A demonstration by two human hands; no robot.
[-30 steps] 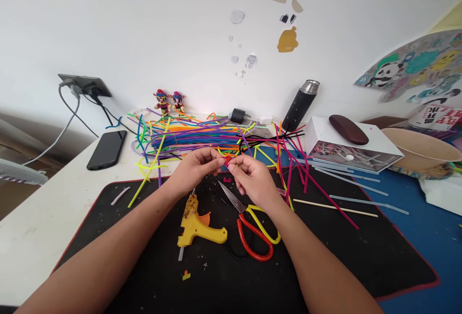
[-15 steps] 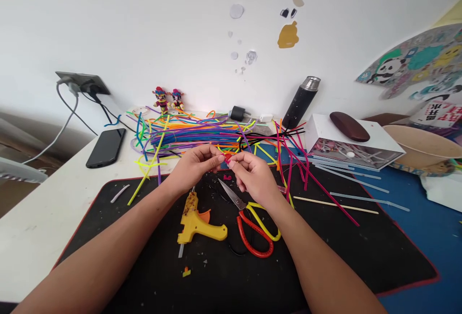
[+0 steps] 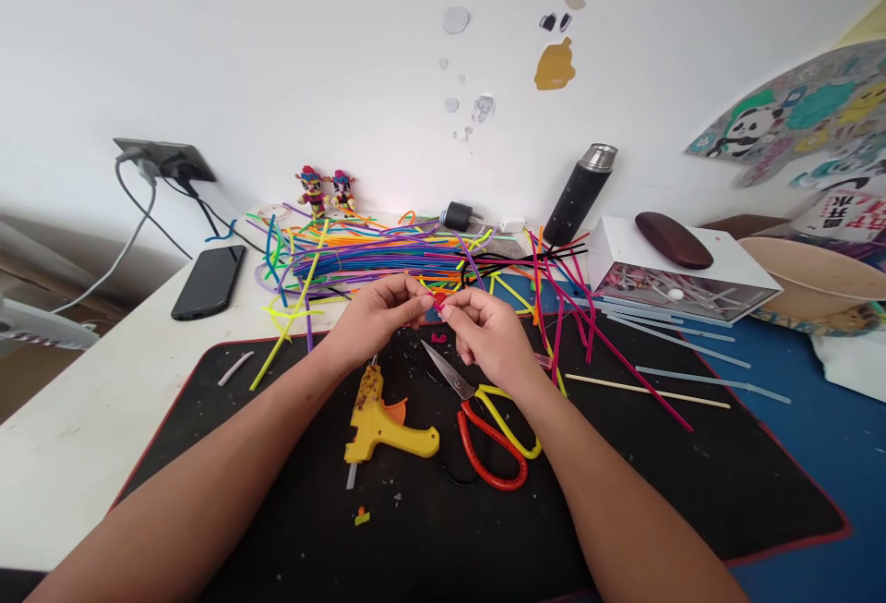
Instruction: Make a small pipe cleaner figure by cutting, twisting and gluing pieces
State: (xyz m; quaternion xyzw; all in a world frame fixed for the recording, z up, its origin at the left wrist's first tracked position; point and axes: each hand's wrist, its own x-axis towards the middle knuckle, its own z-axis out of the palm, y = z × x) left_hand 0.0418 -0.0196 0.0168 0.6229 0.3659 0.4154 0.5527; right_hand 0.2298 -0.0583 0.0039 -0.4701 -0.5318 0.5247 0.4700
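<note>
My left hand [image 3: 377, 319] and my right hand [image 3: 484, 333] meet above the black mat [image 3: 623, 474], fingertips pinched together on a small red piece [image 3: 438, 300]. A tiny pink scrap [image 3: 437, 338] lies on the mat just below them. Under my wrists rest a yellow glue gun [image 3: 380, 418] and red-handled scissors [image 3: 477, 418], blades pointing up-left. A heap of coloured pipe cleaners [image 3: 366, 257] lies right behind my hands.
A black phone [image 3: 208, 282] lies at the left near a wall socket with cables [image 3: 162, 164]. A black flask [image 3: 580, 194], a white box [image 3: 682, 280] with a brown case on it, clear glue sticks [image 3: 692, 331] and a wooden skewer [image 3: 647, 391] occupy the right.
My hands stay pinched on the red piece with small finger shifts. The view has drifted slightly; nothing on the table has moved.
</note>
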